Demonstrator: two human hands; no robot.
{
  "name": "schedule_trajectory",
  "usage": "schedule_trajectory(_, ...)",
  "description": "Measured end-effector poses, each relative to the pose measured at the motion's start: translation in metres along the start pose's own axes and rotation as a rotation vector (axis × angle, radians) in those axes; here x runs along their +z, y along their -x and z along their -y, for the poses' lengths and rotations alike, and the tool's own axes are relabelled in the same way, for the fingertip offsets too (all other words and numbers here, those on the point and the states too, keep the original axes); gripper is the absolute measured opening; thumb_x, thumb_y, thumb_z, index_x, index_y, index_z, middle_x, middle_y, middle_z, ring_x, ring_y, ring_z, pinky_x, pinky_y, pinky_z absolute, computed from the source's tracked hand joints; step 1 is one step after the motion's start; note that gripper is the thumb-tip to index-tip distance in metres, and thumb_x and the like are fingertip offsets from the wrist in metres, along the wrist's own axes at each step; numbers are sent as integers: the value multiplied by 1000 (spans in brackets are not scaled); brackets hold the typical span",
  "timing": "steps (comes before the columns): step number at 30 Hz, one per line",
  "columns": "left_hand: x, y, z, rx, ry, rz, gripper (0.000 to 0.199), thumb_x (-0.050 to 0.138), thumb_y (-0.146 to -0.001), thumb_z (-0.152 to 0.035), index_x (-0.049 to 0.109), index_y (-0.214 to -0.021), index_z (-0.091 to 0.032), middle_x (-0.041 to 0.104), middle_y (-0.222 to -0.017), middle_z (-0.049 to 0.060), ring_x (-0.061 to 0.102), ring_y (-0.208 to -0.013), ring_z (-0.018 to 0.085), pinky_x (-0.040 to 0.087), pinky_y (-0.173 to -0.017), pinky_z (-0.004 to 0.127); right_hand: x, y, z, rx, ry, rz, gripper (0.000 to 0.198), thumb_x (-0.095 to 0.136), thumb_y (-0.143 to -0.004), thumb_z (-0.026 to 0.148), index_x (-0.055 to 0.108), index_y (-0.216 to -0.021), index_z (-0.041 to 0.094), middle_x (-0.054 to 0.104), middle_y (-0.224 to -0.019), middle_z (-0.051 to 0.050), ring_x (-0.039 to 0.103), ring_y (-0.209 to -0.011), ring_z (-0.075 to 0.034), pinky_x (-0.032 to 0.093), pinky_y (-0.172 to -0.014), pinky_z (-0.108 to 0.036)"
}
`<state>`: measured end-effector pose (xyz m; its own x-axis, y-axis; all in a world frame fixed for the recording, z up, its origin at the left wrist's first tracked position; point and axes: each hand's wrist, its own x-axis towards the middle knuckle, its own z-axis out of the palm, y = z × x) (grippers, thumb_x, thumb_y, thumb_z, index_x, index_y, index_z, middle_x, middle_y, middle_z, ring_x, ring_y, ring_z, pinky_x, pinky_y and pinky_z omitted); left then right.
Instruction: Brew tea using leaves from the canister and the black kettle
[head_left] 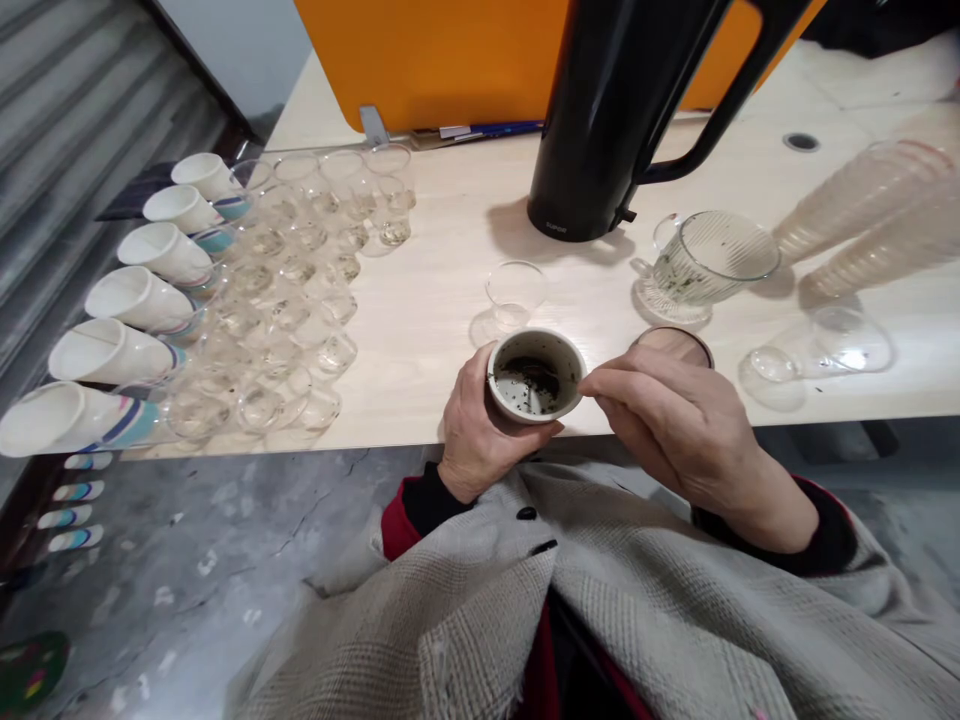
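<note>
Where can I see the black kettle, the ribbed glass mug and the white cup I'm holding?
White cup (541,346): head view, on its bare inner wall.
Black kettle (600,125): head view, on its body.
Ribbed glass mug (718,278): head view, on its side wall.

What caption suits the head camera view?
Left hand holds a white cup of dark bits, right hand at its rim, black kettle beyond.

White cup (559,353), perhaps leafy bits (535,374) inside

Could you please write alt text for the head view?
The left hand holds a white cup with dark bits inside, the right hand at its rim. Beyond are a black kettle and glass mug; at left, clear cups and paper cups.
</note>
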<state>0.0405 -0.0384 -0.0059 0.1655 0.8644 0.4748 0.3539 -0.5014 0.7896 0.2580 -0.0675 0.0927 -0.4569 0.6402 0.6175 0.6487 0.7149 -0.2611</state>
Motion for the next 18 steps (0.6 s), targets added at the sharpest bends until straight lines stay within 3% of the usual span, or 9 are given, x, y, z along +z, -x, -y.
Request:
schedule_trajectory(12, 0, 0, 1, 4, 0, -1, 101, 97, -71, -58, 46, -154, -29, 68, -142, 11, 69, -129, 33, 59, -108, 52, 2, -6, 6, 169, -162, -8, 15, 56, -104, 9, 66, -108, 20, 73, -84, -3, 70, -71, -15, 56, -65, -27)
schedule_trajectory(15, 0, 0, 1, 5, -6, 0, 102, 97, -71, -59, 46, -154, -29, 68, -141, 11, 69, -130, 34, 60, -107, 52, 7, -7, 4, 317, -270, -50, 15, 57, -106, 13, 69, -103, 21, 73, -77, 0, 70, -66, -13, 56, -62, -26)
schedule_trajectory(18, -1, -1, 1, 11, -5, 0, 102, 96, -72, -60, 45, -154, -29, 67, -143, 12, 68, -132, 35, 59, -109, 54, 14, -6, 1, 568, -444, -173, 15, 60, -106, 21, 72, -98, 22, 70, -72, 2, 67, -60, -12, 55, -57, -25)
